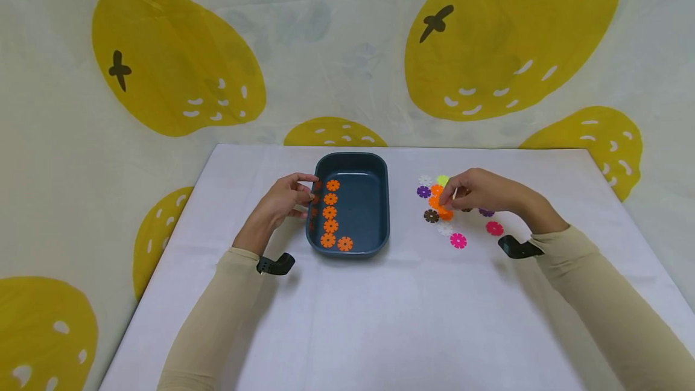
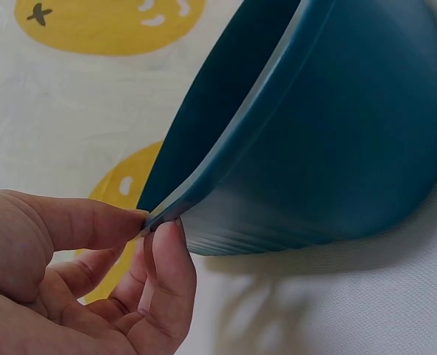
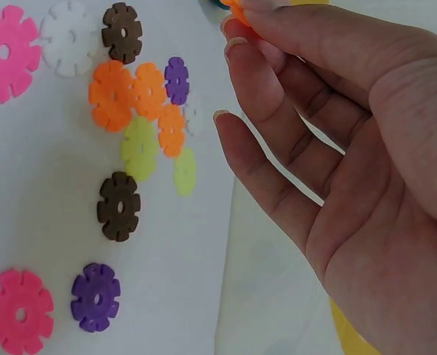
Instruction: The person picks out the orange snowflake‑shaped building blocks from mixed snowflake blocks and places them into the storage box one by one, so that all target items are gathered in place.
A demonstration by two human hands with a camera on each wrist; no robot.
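Note:
A dark blue-green tray stands on the table, with several orange notched plastic discs in a column along its left side and another orange disc beside the lowest. My left hand pinches the tray's left rim between thumb and fingers. Over the loose discs to the right hovers my right hand, pinching an orange notched disc between thumb and fingertips; much of that disc is hidden. Beneath it on the table lie other orange discs, some overlapping.
Around the orange ones lie loose pink, purple, brown, white and yellow-green notched discs. A white cloth covers the table. Behind its far edge hangs a fruit-patterned curtain. Each wrist wears a black strap device.

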